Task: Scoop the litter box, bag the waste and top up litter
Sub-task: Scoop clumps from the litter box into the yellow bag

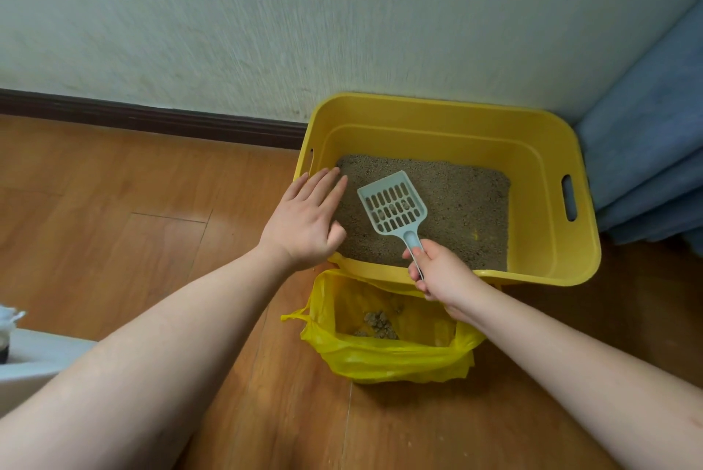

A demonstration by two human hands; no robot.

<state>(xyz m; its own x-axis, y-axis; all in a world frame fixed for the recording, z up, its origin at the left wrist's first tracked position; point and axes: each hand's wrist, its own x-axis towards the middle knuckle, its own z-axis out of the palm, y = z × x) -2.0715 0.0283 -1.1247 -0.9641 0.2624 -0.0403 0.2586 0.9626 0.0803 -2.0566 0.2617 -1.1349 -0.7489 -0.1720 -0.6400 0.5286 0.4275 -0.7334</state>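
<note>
Pale blue slotted plastic scoop [393,207] is hovering mid-frame over grey litter in the yellow tub [547,150], handle gripped by the right hand [441,273], the open yellow bag [395,359] directly below it, the left hand [308,220] spreading flat.

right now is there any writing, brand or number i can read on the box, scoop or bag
None can be read.
yellow litter box: plain walls, no label showing.
slotted scoop: no marking visible.
yellow bag: no print visible.
White object at the left edge: cut off, nothing legible.
</note>
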